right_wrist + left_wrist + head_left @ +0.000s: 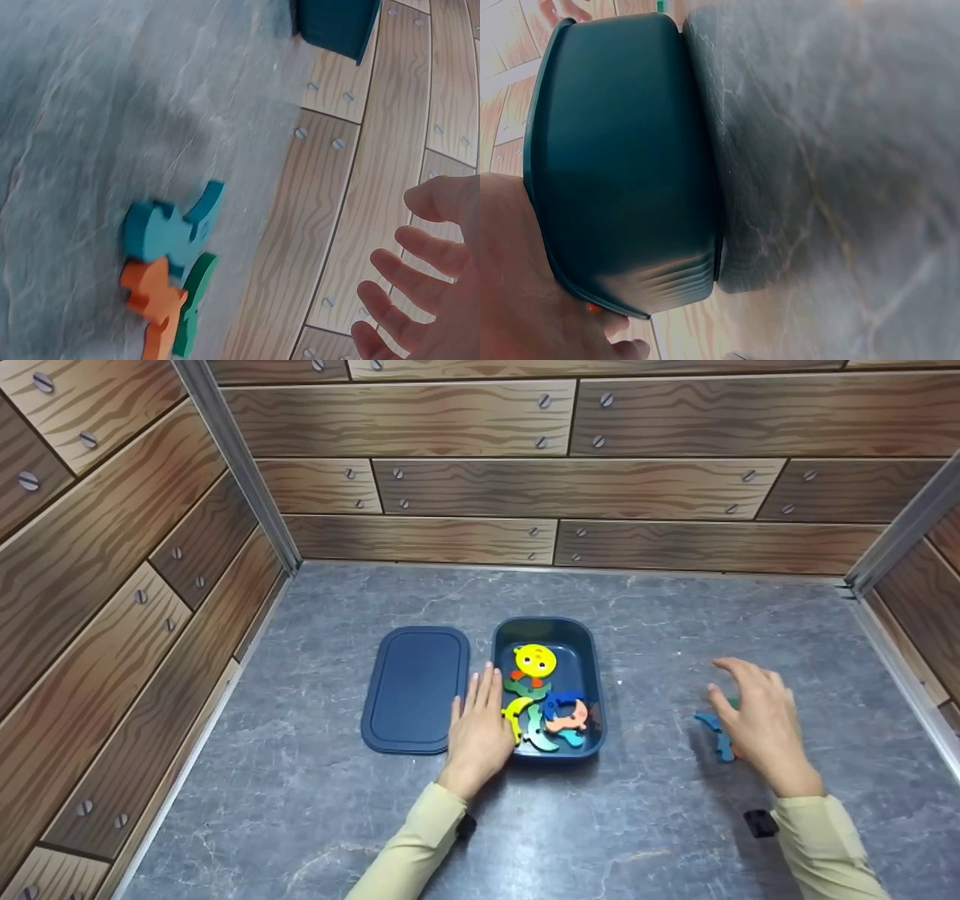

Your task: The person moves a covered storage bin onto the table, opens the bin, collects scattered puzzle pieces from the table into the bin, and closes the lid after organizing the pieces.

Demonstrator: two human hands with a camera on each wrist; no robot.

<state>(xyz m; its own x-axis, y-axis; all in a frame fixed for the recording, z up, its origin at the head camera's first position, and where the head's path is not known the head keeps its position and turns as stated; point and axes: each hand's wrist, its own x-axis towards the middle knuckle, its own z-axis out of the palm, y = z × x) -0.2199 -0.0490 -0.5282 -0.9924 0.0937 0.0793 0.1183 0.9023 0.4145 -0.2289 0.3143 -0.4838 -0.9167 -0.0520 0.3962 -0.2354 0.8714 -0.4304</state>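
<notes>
A dark blue box (581, 639) holds several colourful puzzle-like pieces, among them a yellow round piece with a face (535, 661), a yellow curved piece (514, 712) and a peach piece (568, 718). My left hand (480, 739) rests against the box's left rim with straight fingers. To the right, my right hand (765, 724) hovers above a few loose pieces, its fingers spread and slightly bent around nothing. In the right wrist view these are a blue piece (161, 232), an orange piece (154, 289) and a green piece (196, 289), lying close together on the table.
The box's flat blue lid (416, 690) lies on the grey marbled table (315, 810) left of the box. Wood-patterned panels (465, 420) stand at the back and both sides, with metal strips (247, 465) at the corners.
</notes>
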